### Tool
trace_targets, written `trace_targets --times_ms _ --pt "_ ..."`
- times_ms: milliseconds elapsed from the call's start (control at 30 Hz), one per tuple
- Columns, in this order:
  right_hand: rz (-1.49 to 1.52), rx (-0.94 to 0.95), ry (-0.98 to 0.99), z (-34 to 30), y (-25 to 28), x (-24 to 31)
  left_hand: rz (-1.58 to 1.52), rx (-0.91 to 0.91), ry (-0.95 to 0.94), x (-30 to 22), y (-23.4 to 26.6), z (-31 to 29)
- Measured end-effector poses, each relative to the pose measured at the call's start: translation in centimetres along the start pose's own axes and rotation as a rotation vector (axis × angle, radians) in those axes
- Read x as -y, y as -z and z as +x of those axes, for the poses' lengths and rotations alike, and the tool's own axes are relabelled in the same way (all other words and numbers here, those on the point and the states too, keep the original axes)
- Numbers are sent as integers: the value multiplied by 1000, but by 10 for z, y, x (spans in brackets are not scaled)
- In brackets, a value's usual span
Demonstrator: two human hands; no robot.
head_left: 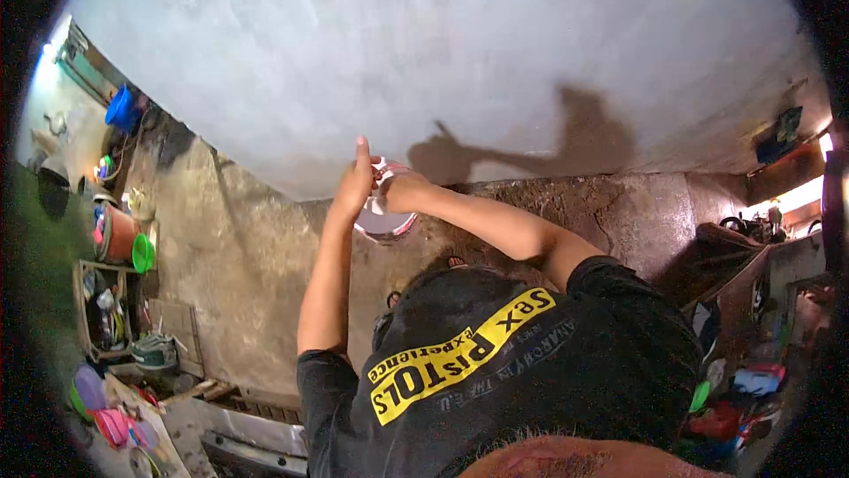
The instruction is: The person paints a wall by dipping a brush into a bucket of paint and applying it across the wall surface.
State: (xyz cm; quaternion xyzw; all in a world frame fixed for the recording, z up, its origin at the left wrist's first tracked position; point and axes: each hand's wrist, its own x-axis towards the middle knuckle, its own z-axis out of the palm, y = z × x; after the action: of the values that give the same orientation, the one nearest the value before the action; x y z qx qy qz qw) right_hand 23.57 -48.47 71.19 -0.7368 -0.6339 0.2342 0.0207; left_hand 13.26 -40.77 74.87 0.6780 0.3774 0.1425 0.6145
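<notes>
A person in a black T-shirt (531, 363) with a yellow printed band raises both bare arms in front of the chest, seen from above. The left hand (355, 184) is held up with the forefinger pointing straight up and the other fingers curled against the rim of a small round container (386, 223), white with a red edge. The right hand (402, 188), its forearm angled in from the right shoulder, closes over the same container from the other side; how its fingers lie cannot be told. The container hangs between the two hands, close to the base of a pale grey wall (442, 45), where the arms' shadow (531, 146) falls. Bare concrete floor (239, 257) spreads to the left; beyond it, at the left edge, stand an orange bucket (117, 232), a green bowl (142, 252) and a wooden crate (104, 310).
</notes>
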Motion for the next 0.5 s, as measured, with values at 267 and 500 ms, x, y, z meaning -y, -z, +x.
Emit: trace_targets --times_ms 267,500 --pt "681 -170 -150 -44 8 -51 -244 -49 -8 8 -8 31" --pt "1373 -265 -357 -82 29 -76 -408 -202 -5 18 -4 59"
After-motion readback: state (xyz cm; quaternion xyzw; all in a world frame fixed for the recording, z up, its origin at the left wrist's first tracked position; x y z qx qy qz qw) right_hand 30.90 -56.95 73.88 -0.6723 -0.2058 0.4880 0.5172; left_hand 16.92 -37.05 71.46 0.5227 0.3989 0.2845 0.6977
